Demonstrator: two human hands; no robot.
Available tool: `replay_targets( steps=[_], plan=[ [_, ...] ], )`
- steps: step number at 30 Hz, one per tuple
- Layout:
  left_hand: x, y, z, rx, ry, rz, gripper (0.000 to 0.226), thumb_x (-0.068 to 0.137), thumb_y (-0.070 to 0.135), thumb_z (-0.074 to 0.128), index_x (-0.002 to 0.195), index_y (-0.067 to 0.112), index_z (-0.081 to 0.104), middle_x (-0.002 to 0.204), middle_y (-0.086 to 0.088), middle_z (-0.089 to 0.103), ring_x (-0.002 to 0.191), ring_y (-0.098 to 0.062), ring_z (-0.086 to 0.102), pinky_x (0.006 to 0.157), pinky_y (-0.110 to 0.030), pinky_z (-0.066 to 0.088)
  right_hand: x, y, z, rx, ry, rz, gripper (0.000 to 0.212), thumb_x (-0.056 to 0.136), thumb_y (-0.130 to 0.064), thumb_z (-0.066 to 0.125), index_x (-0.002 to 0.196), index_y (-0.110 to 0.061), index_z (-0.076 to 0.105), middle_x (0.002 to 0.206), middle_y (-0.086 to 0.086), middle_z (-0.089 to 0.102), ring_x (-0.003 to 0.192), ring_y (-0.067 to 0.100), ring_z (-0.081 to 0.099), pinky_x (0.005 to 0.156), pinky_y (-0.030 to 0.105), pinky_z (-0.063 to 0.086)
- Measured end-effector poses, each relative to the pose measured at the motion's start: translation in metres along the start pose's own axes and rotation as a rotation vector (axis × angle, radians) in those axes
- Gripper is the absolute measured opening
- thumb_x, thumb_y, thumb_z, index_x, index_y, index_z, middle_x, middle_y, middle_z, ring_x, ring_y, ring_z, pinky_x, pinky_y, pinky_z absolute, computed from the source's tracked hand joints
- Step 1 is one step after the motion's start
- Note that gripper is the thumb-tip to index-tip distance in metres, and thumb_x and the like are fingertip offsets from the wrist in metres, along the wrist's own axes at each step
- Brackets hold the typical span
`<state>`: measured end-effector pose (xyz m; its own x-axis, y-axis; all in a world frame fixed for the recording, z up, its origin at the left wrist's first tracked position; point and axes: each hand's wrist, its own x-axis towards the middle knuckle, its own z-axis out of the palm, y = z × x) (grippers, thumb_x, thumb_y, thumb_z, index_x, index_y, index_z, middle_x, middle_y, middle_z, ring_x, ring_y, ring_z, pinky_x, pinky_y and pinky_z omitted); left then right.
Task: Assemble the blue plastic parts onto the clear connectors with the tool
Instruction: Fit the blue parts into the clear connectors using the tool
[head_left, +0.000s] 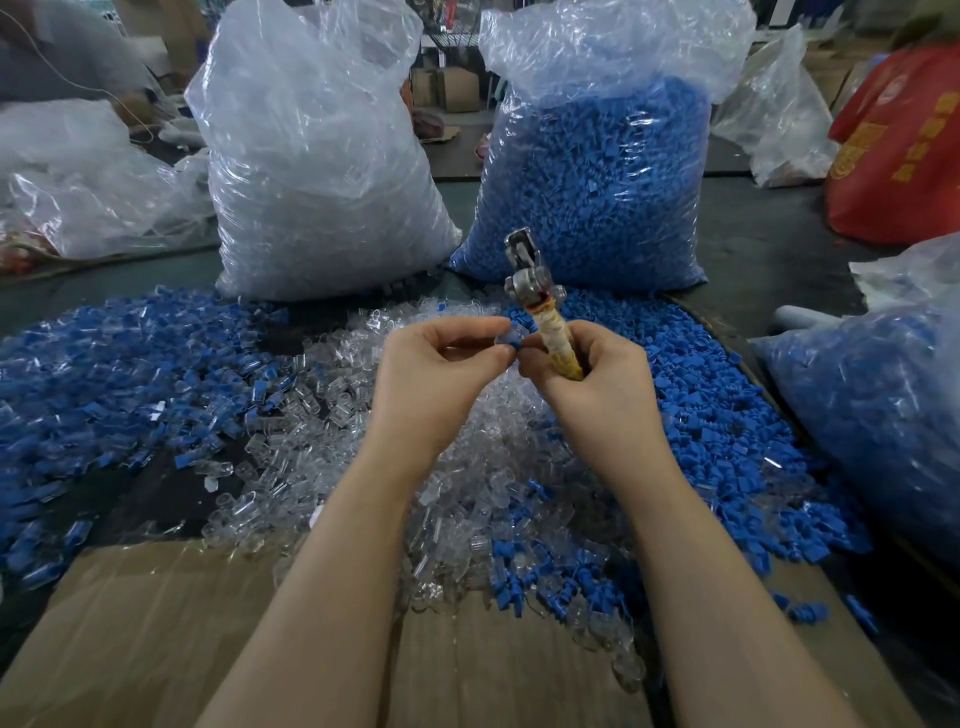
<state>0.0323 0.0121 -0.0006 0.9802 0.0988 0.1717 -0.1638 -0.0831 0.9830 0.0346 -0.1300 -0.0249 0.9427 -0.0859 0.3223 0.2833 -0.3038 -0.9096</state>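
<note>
Holding to the tool as my landmark, I report from left to right. Far left of it, a mixed spread of blue and clear pieces lies on the table; nearer, a heap of clear connectors sits below and left of the tool. The left hand is raised just left of the tool, thumb and forefinger closed in a pinch on a small blue plastic part that seems mated to a clear piece; I cannot tell how far it is seated. I judge these parts light, rigid and somewhat slick, best pinched across their flat sides. The right hand is wrapped round the tool's taped handle, metal head pointing up and away, with its fingertips meeting the blue part. Both forearms converge from below. Right of the tool lies a heap of loose blue parts.
</note>
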Motion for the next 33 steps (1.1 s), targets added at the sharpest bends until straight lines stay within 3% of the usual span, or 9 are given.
replay_targets(
  steps=[3,7,10,12,16,26,33],
  plan=[
    [0.0003,0.0003,-0.0014,-0.055,0.004,-0.028,0.022,0.079,0.000,0.077,0.089,0.020,0.077,0.083,0.001,0.077,0.080,-0.011,0.071,0.080,-0.026,0.058,0.0004,-0.0002,-0.0013,0.014,0.012,0.007,0.007,0.088,-0.024,0.070,0.084,-0.020,0.067,0.064,-0.002,0.061,0.052,0.006,0.047,0.051,0.026,0.043],
    [0.0022,0.0002,-0.0049,-0.202,0.006,-0.081,0.024,0.078,-0.003,0.075,0.095,0.014,0.074,0.085,-0.002,0.073,0.085,-0.019,0.068,0.085,-0.032,0.059,0.0011,0.0006,-0.0052,0.010,0.020,0.018,0.010,0.089,-0.027,0.069,0.085,-0.019,0.066,0.073,0.010,0.064,0.059,0.021,0.052,0.058,0.035,0.048],
    [0.0028,-0.0003,-0.0058,-0.252,0.018,-0.097,0.025,0.078,-0.004,0.075,0.096,0.013,0.073,0.089,-0.008,0.072,0.089,-0.022,0.068,0.087,-0.034,0.058,0.0015,0.0021,-0.0071,-0.009,-0.003,0.016,0.012,0.089,-0.027,0.068,0.084,-0.017,0.066,0.066,0.008,0.060,0.053,0.008,0.045,0.051,0.027,0.041],
    [0.0025,0.0001,-0.0063,-0.257,0.022,-0.095,0.024,0.078,-0.004,0.075,0.095,0.014,0.073,0.090,-0.009,0.071,0.090,-0.023,0.069,0.087,-0.035,0.058,0.0019,0.0037,-0.0079,-0.019,-0.025,0.023,0.013,0.089,-0.026,0.068,0.084,-0.016,0.065,0.058,-0.005,0.053,0.051,0.005,0.041,0.050,0.023,0.038],
    [0.0019,-0.0004,-0.0075,-0.162,0.017,-0.069,0.019,0.078,-0.002,0.076,0.088,0.015,0.074,0.083,-0.002,0.074,0.083,-0.017,0.069,0.083,-0.031,0.059,0.0000,0.0025,-0.0064,-0.005,-0.033,-0.013,0.012,0.089,-0.024,0.069,0.084,-0.015,0.064,0.053,-0.016,0.050,0.048,0.001,0.040,0.047,0.014,0.034],
    [0.0001,0.0011,-0.0046,-0.005,-0.033,-0.061,0.019,0.078,-0.003,0.075,0.082,0.015,0.076,0.082,-0.005,0.077,0.084,-0.017,0.073,0.073,-0.020,0.055,-0.0005,0.0000,-0.0025,-0.052,-0.051,-0.068,0.006,0.088,-0.022,0.071,0.084,-0.020,0.066,0.060,-0.015,0.057,0.053,0.001,0.047,0.051,0.014,0.036],
    [0.0006,0.0024,-0.0071,0.054,-0.051,-0.067,0.020,0.078,-0.001,0.076,0.081,0.019,0.077,0.080,-0.002,0.077,0.086,-0.021,0.073,0.080,-0.030,0.060,-0.0007,-0.0001,-0.0034,-0.090,-0.070,-0.079,0.008,0.090,-0.021,0.069,0.083,-0.024,0.065,0.063,-0.017,0.059,0.055,0.003,0.049,0.052,0.015,0.035]
  ],
)
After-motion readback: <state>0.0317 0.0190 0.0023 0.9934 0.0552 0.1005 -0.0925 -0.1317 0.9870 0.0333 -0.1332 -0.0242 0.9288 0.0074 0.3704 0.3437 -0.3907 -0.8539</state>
